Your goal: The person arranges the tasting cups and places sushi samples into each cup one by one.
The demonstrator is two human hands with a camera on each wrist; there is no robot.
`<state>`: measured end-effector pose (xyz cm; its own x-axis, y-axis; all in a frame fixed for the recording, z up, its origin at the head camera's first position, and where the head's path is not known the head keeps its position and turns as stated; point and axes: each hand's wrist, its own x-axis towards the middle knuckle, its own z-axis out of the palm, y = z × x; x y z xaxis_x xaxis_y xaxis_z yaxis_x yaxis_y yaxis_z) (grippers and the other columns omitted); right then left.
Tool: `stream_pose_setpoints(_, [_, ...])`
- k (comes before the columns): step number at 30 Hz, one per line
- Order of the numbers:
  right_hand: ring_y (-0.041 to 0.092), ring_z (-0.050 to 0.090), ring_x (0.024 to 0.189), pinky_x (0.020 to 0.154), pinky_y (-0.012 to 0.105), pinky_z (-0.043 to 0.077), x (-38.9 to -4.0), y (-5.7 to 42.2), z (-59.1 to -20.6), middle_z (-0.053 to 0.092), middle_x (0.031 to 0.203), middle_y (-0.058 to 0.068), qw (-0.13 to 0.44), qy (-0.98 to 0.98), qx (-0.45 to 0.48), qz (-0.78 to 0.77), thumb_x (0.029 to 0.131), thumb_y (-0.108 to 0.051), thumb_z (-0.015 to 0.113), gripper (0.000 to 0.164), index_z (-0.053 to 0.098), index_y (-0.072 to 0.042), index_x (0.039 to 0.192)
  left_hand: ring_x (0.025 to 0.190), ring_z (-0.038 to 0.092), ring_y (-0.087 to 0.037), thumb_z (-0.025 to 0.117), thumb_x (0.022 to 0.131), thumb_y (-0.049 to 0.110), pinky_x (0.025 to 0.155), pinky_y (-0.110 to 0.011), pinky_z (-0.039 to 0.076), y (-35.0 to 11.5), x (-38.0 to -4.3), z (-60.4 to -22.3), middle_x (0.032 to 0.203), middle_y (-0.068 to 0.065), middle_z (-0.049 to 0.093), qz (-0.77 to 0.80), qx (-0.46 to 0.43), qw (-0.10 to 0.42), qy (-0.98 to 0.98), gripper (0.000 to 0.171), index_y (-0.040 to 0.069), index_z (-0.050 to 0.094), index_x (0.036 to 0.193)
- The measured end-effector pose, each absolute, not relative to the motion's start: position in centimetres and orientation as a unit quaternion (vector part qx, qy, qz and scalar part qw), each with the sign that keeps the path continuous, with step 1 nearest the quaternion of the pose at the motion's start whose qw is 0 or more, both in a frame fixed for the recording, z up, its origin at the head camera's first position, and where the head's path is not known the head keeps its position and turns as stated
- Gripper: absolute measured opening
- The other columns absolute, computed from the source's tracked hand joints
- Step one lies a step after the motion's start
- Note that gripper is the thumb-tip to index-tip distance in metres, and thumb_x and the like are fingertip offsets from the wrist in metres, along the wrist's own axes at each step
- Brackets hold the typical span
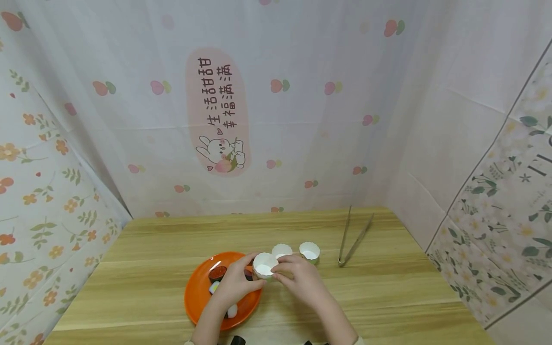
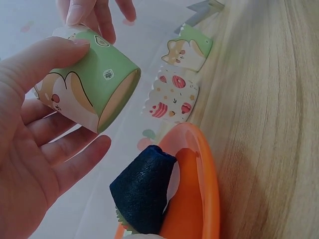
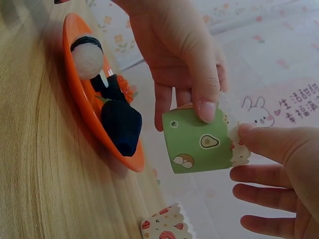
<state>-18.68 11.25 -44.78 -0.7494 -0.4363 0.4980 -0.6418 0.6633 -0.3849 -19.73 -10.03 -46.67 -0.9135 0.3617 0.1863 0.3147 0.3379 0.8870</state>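
Observation:
A green paper baking cup (image 1: 264, 274) with a dog and an avocado print is held up in front of me between both hands. My left hand (image 1: 239, 280) grips its side, thumb on the near face and fingers behind. At the pale scalloped rim, my right hand (image 1: 299, 278) pinches with thumb and forefinger, the other fingers spread loosely in the right wrist view. Behind the held cup stand two more: a white baking cup (image 2: 174, 94) with red cake prints and a green baking cup (image 2: 189, 50) with a dog.
An orange plate (image 1: 191, 299) sits by my left forearm. On it are a dark cone-shaped roll (image 2: 142, 189), a piece with red roe-like topping (image 1: 217, 273) and a white ball with a dark band (image 3: 88, 59). Metal tongs (image 1: 358, 242) lie spread at the back right.

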Motion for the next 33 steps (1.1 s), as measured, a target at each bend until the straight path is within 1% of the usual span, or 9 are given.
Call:
stream_pose_setpoints(7, [0.018,0.06,0.102,0.086,0.039,0.051,-18.59,11.25,-44.66,0.068,0.107,0.001,0.19,-0.892,0.302,0.276,0.082,-0.024,0.076,0.011,0.077,-0.018,0.091,0.076,0.059,-0.019,0.079,0.079,0.015,0.063,-0.029,0.055,-10.04,-19.74,-46.73,0.119,-0.006,0.059,0.537,0.209,0.02,0.817,0.063,0.013,0.052,0.136])
stream_pose_setpoints(15, [0.017,0.061,0.1,0.084,0.038,0.052,-18.59,11.19,-44.6,0.068,0.105,0.0,0.205,-0.889,0.308,0.269,0.081,-0.024,0.076,0.01,0.077,-0.018,0.089,0.075,0.059,-0.018,0.079,0.079,0.017,0.062,-0.029,0.054,-10.06,-19.73,-46.63,0.116,-0.004,0.06,0.535,0.208,0.02,0.819,0.063,0.013,0.052,0.135])
stream_pose_setpoints(19, [0.017,0.061,0.099,0.083,0.038,0.052,-18.61,11.17,-44.55,0.069,0.104,0.001,0.208,-0.888,0.309,0.269,0.081,-0.023,0.077,0.009,0.077,-0.018,0.088,0.074,0.058,-0.019,0.079,0.079,0.016,0.061,-0.029,0.054,-10.04,-19.78,-46.64,0.117,-0.006,0.06,0.535,0.208,0.022,0.819,0.063,0.012,0.052,0.135])
stream_pose_setpoints(23, [0.017,0.061,0.099,0.084,0.037,0.052,-18.68,11.19,-44.6,0.069,0.104,0.0,0.211,-0.887,0.311,0.27,0.081,-0.023,0.077,0.009,0.077,-0.017,0.088,0.074,0.057,-0.019,0.079,0.079,0.018,0.061,-0.028,0.053,-10.04,-19.89,-46.79,0.118,-0.009,0.059,0.529,0.21,0.019,0.822,0.064,0.01,0.051,0.136])
stream_pose_setpoints(27, [0.017,0.061,0.1,0.085,0.038,0.052,-18.71,11.21,-44.7,0.069,0.104,0.0,0.214,-0.886,0.31,0.269,0.081,-0.024,0.077,0.009,0.077,-0.018,0.088,0.076,0.056,-0.019,0.079,0.079,0.022,0.062,-0.028,0.052,-10.1,-19.9,-46.83,0.121,-0.007,0.059,0.524,0.209,0.019,0.825,0.067,0.01,0.049,0.138])
stream_pose_setpoints(33, [0.018,0.061,0.103,0.087,0.04,0.051,-18.68,11.23,-44.75,0.068,0.107,0.0,0.206,-0.891,0.299,0.274,0.082,-0.025,0.076,0.009,0.077,-0.019,0.089,0.076,0.056,-0.019,0.079,0.079,0.021,0.062,-0.028,0.053,-10.14,-19.82,-46.72,0.121,-0.004,0.059,0.528,0.208,0.021,0.823,0.068,0.01,0.049,0.139])
